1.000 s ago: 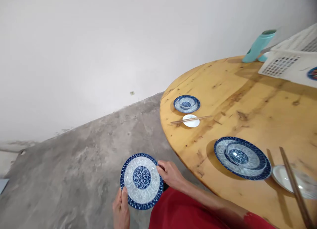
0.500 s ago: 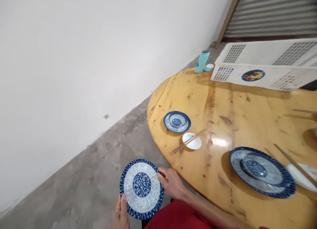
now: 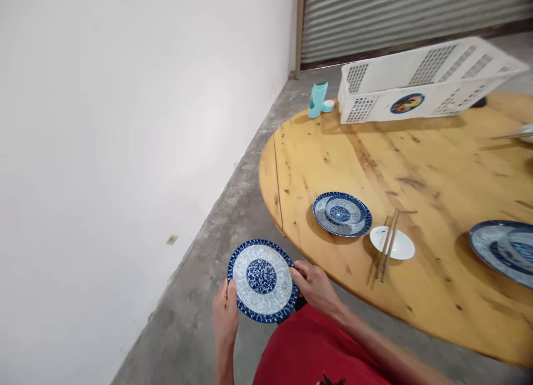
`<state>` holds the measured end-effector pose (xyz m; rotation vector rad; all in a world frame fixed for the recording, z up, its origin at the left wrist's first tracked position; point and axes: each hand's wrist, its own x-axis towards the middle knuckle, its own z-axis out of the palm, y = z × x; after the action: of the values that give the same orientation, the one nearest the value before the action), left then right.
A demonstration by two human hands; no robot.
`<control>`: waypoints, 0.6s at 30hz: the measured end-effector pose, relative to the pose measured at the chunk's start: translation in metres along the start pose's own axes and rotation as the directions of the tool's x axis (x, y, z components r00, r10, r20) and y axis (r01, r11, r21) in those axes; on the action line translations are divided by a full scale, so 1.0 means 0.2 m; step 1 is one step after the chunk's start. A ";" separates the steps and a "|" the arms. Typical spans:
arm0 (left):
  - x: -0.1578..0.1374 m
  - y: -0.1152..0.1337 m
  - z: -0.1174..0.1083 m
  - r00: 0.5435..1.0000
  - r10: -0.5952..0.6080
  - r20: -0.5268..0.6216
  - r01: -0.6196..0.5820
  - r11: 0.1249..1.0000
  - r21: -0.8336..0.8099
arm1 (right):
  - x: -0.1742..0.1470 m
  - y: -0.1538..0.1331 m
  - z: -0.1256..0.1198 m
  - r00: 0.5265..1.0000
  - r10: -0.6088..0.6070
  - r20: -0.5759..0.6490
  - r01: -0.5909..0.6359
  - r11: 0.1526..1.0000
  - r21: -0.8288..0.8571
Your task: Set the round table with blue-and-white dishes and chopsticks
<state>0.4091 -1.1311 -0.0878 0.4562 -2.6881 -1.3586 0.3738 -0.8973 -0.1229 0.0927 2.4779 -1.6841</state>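
Your view has swung round to the right over the last second: the white basket [image 3: 441,99] near the counter's far edge now shows nearly whole, and the nearer of the two laid plates is cut off by the right border. The laid plate [image 3: 320,216] by the counter's rounded left end now appears closer to you. For the work in hand this seems to mean only a change of place, since your grip looks the same and the held plate [image 3: 261,279] is not set down. It is off the counter [image 3: 375,174], just outside its near left edge, in front of your red shirt and above the floor.

Your left hand [image 3: 226,313] and right hand [image 3: 317,288] pinch opposite sides of its rim. On each, the thumb lies on the upper face while the fingers are clamped from below, mostly hidden.

The held plate is round and glossy, tilted so its face turns up toward you. A dark blue scrolled disc fills the middle, a pale ring of flower shapes surrounds it, and a deep blue band with light marks runs round the rim. Nothing rests on it. Whether another lies beneath, you cannot tell from here.
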 end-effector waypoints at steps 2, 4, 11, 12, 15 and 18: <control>0.16 0.00 0.01 0.993 0.001 0.116 0.006 0.998 -0.064 | 0.06 -0.02 0.04 0.997 0.066 -0.049 -0.065 0.998 0.019; 0.30 -0.02 0.03 0.984 -0.006 0.176 0.023 0.995 -0.096 | 0.14 -0.02 0.08 0.988 0.129 -0.079 -0.127 0.991 0.037; 0.91 -0.05 0.17 0.956 -0.008 0.293 0.018 0.999 -0.033 | 0.59 0.02 0.21 0.951 0.255 -0.176 -0.224 0.958 0.177; 1.01 -0.04 0.18 0.948 -0.005 0.318 0.010 1.000 -0.015 | 0.67 0.02 0.23 0.943 0.270 -0.193 -0.231 0.952 0.201; 1.34 0.04 0.19 0.913 0.012 0.409 -0.030 0.999 0.039 | 0.89 -0.01 0.28 0.919 0.312 -0.243 -0.247 0.932 0.264; 1.64 0.16 0.21 0.860 0.031 0.510 -0.079 0.994 0.074 | 1.09 -0.06 0.31 0.887 0.367 -0.280 -0.271 0.905 0.328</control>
<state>0.0803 -1.1811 -0.1042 0.0137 -3.1580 -1.5196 0.1611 -0.9656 -0.1669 0.8450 2.2379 -1.9818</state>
